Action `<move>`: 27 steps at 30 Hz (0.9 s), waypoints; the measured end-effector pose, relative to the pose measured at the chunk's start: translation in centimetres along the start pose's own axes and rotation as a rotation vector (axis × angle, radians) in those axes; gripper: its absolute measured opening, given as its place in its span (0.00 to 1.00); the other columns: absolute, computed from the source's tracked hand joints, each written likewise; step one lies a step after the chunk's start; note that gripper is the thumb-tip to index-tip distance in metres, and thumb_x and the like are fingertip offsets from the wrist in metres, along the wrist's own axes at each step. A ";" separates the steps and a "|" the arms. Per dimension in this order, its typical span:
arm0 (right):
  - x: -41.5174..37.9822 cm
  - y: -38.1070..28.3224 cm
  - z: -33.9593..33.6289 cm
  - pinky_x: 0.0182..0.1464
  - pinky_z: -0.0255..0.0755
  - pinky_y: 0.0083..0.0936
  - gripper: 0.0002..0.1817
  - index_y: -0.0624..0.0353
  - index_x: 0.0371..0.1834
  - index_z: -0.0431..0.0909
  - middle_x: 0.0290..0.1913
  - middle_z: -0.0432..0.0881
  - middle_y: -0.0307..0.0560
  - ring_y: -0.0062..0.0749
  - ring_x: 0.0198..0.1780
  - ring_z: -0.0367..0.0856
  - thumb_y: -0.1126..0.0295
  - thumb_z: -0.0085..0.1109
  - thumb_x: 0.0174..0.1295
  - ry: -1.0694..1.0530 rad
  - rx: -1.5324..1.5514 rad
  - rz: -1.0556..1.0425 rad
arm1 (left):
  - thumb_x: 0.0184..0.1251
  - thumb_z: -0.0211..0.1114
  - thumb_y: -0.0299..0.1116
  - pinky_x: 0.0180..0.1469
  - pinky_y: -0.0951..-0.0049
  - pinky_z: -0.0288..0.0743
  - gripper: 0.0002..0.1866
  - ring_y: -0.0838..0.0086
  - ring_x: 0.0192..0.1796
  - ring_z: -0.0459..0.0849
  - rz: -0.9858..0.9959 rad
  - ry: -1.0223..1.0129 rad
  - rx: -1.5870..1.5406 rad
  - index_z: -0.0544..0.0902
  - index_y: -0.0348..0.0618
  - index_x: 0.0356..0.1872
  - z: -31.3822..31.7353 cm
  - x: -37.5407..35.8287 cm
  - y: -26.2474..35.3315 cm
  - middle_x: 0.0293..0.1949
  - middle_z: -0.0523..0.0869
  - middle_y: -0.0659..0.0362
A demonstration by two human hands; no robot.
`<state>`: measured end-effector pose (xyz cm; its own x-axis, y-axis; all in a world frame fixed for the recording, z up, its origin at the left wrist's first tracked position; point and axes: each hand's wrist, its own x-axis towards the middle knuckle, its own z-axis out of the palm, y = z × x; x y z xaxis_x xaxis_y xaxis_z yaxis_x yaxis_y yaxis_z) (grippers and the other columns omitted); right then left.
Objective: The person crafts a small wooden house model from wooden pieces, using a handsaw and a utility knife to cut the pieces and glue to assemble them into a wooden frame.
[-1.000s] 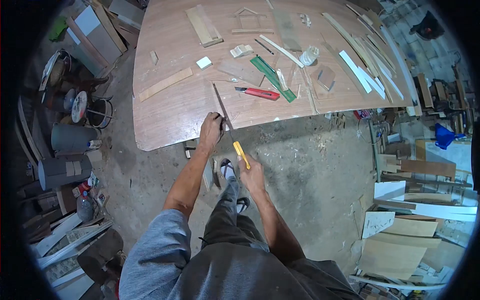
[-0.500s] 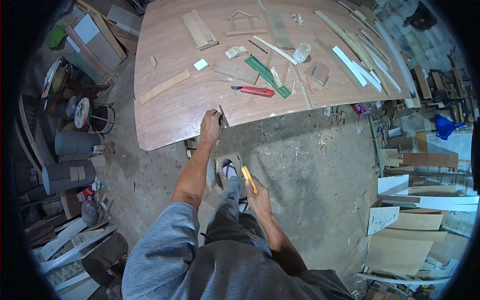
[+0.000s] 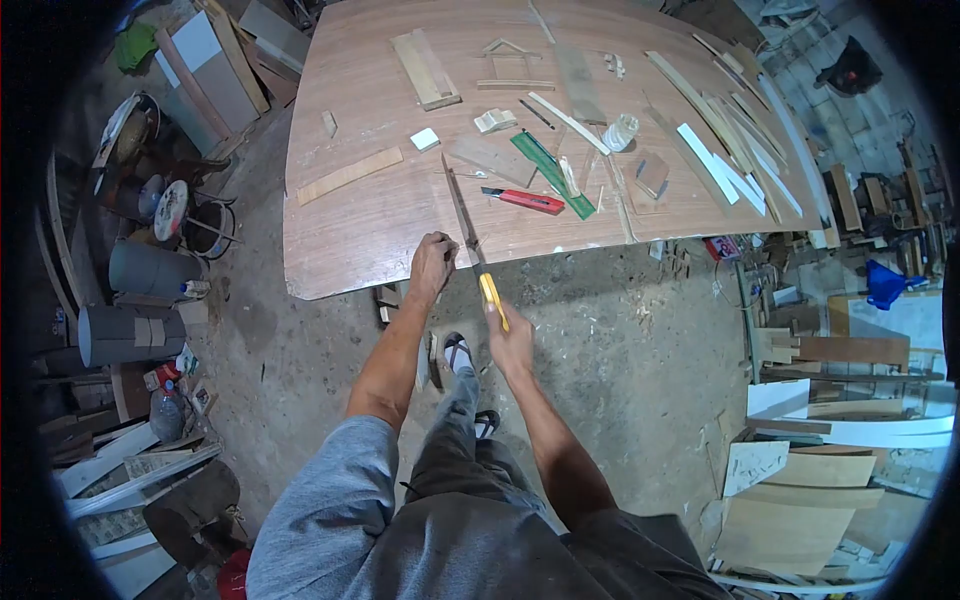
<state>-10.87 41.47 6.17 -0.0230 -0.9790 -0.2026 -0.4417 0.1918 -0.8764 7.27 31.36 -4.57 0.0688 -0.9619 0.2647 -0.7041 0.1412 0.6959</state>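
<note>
Right hand (image 3: pixel 513 343) gripping yellow-handled saw (image 3: pixel 478 262), no legible writing

The bench (image 3: pixel 360 215) is a broad sheet of reddish-brown wood, smooth and faintly shiny, with pale matt strips of bare wood (image 3: pixel 349 175) lying on it. The saw (image 3: pixel 472 250) at its near edge has a thin, dull grey metal blade and a glossy yellow plastic handle, and the red knife (image 3: pixel 524 199) near it looks like shiny plastic too. Below, the floor (image 3: pixel 620 350) is rough grey concrete, dusty and strewn with chips, and the sleeve (image 3: pixel 320 500) is soft grey cloth.
</note>
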 end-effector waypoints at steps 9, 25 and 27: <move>0.8 0.1 2.6 0.38 0.76 0.42 0.19 0.65 0.49 0.80 0.34 0.82 0.69 0.60 0.38 0.84 0.59 0.53 0.68 0.054 -0.078 -0.018 | 0.49 0.63 0.18 0.45 0.60 0.76 0.08 0.51 0.42 0.80 0.036 -0.007 0.036 0.85 0.33 0.33 -0.4 0.0 0.4 0.35 0.83 0.46; 0.3 0.2 1.5 0.39 0.73 0.51 0.17 0.64 0.42 0.79 0.33 0.80 0.71 0.67 0.40 0.80 0.60 0.51 0.69 -0.027 -0.089 0.005 | 0.42 0.62 0.16 0.47 0.58 0.77 0.13 0.51 0.44 0.79 -0.017 -0.050 0.202 0.82 0.33 0.34 -0.5 0.3 2.1 0.37 0.80 0.47; -1.1 0.6 0.8 0.38 0.73 0.51 0.17 0.64 0.42 0.79 0.32 0.80 0.71 0.68 0.40 0.80 0.60 0.51 0.69 -0.036 -0.113 0.041 | 0.42 0.62 0.17 0.49 0.59 0.77 0.14 0.51 0.45 0.79 -0.050 -0.094 0.214 0.82 0.33 0.35 -0.5 0.2 2.7 0.38 0.81 0.47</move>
<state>-10.40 42.72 5.58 -0.0121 -0.9670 -0.2544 -0.5394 0.2206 -0.8126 5.70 31.62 -2.32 0.0485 -0.9853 0.1635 -0.8359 0.0495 0.5466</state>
